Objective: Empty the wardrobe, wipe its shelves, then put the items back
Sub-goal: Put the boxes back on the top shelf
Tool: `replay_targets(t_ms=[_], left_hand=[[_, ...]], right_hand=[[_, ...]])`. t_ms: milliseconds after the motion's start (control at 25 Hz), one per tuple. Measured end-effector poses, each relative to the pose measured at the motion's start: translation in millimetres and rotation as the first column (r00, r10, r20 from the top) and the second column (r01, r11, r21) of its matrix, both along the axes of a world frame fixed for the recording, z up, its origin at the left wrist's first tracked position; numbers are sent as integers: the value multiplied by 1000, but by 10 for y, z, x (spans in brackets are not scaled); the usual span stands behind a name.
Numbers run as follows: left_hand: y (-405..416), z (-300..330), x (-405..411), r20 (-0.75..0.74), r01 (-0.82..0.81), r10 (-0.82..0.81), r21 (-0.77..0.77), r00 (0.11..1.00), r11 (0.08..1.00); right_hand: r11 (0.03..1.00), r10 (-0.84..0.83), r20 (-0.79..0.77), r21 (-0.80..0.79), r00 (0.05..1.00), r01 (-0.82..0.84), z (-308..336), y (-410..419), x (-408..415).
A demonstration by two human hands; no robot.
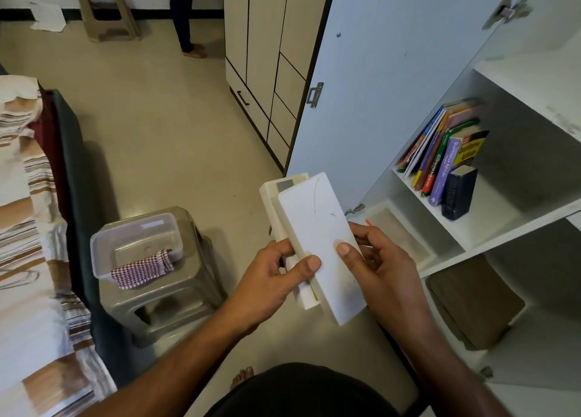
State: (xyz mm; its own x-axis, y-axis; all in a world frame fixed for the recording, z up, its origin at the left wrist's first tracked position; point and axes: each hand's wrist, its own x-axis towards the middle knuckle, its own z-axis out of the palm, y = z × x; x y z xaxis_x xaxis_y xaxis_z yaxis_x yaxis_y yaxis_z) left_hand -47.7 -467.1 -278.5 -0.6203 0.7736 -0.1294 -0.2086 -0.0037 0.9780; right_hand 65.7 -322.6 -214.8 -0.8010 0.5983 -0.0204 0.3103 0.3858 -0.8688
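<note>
Both my hands hold a small stack of white boxes (314, 228) in front of the open wardrobe. My left hand (276, 278) grips the stack's left edge, thumb on the front box. My right hand (374, 259) grips the right edge, thumb pressed on the front face. The wardrobe shelf (490, 224) to the right carries a row of leaning books (440, 152) and a dark thick book (457, 193). A folded brown cloth (474, 303) lies on the shelf below. A checked wiping cloth (141, 270) hangs from a clear plastic container (135, 243).
The container sits on a grey plastic stool (176, 297) left of my hands. A bed with striped bedding (28, 228) fills the left edge. The open wardrobe door (393, 86) stands behind the boxes. Another person's leg (184, 17) and a second stool (103, 10) are far back.
</note>
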Motion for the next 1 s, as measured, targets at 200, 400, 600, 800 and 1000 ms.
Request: replay_targets(t_ms=[200,400,600,800,1000], left_hand=[[11,-23,26,45,-2,0,44,999,999],[249,89,-37,80,21,-30,116,996,993],[687,180,-64,83,40,-50,109,995,993],[1368,321,-57,-12,139,-139,132,990,981],[2209,576,114,-117,199,-183,145,976,969]], right_hand=[[993,118,10,7,993,-118,56,-1,73],[992,35,-8,-122,999,-36,132,185,286],[993,-83,-30,-83,996,80,131,348,560],[947,-205,-157,-282,966,155,156,892,724],[912,-362,-364,-328,858,245,340,1606,973]])
